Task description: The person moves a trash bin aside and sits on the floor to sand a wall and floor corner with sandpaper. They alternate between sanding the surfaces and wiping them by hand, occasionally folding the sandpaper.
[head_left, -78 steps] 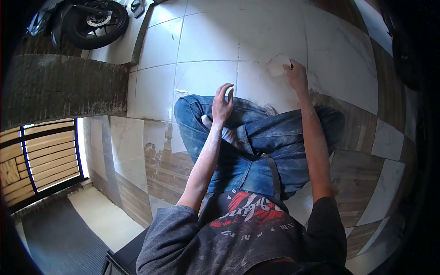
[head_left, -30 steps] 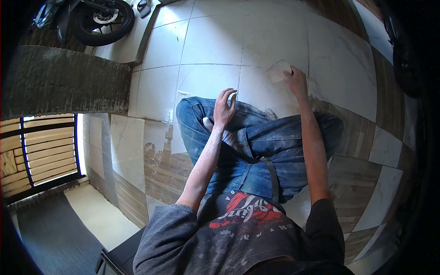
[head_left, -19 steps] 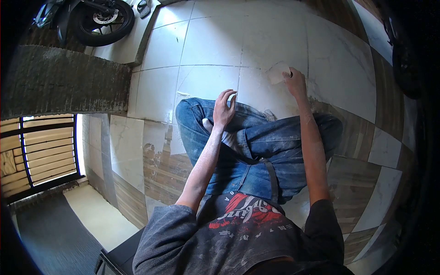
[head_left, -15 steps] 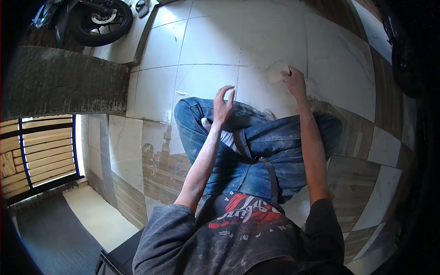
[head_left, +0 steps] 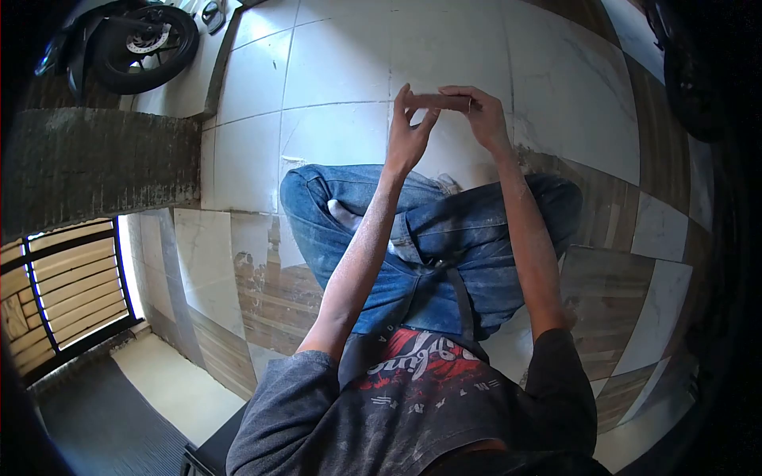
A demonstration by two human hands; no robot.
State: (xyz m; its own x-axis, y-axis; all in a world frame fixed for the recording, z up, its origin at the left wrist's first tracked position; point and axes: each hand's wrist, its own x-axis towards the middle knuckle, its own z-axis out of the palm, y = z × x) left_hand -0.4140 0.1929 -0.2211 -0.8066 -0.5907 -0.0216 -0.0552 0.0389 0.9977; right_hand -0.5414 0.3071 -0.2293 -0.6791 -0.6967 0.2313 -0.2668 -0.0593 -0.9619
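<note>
In front of my crossed legs in blue jeans (head_left: 468, 230), a thin flat brownish piece (head_left: 439, 101) is held just above the floor, seen nearly edge-on. I cannot make out what it is made of. My right hand (head_left: 486, 119) is closed on its right end, with the fingers over the top. My left hand (head_left: 409, 135) has the left end between its fingers, with the thumb below it. White dust coats both forearms.
Pale tiles (head_left: 333, 71) cover the floor ahead, with wood-pattern tiles (head_left: 294, 301) around me. A motorcycle wheel (head_left: 147, 49) and a sandal (head_left: 212, 16) are at upper left, above a rough concrete block (head_left: 95, 170). A slatted gate (head_left: 75, 278) stands at left.
My right hand has lifted the flat piece off the floor and moved it left. My left hand has moved up and right and taken the other end. The view has shifted slightly.
</note>
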